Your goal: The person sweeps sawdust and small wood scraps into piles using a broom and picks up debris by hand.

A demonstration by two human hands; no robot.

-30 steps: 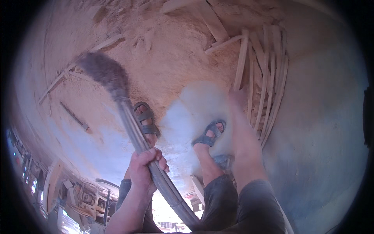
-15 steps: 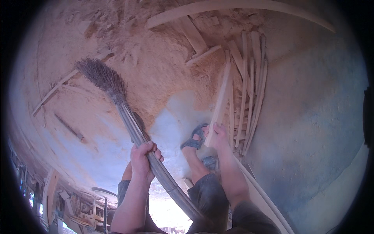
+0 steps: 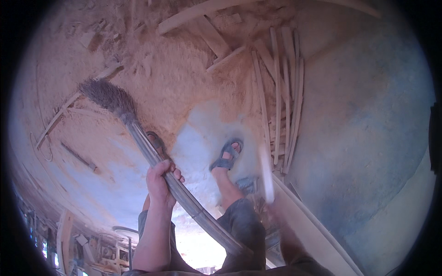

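Observation:
My left hand (image 3: 159, 181) is closed around the bundled-stick handle of a broom (image 3: 184, 198). The broom slants across my front, its dark twig head (image 3: 107, 96) over the dusty floor at upper left and its butt end by my right thigh. At my right side, my right hand (image 3: 277, 212) is smeared by motion. A pale wooden strip (image 3: 266, 175), also blurred, stands out from that hand and appears gripped at its lower end. To its right lies a long board (image 3: 313, 230).
Several long wooden strips (image 3: 278, 101) lie in a loose pile ahead to the right. A curved plank (image 3: 198, 14) and offcuts (image 3: 225, 59) rest among sawdust at the far side. My sandalled foot (image 3: 226, 154) stands on the floor. Thin sticks (image 3: 60, 120) lie at left.
My right hand has swung back toward my right side, carrying the wooden strip away from the pile. The left hand keeps its hold on the broom. The view has shifted slightly.

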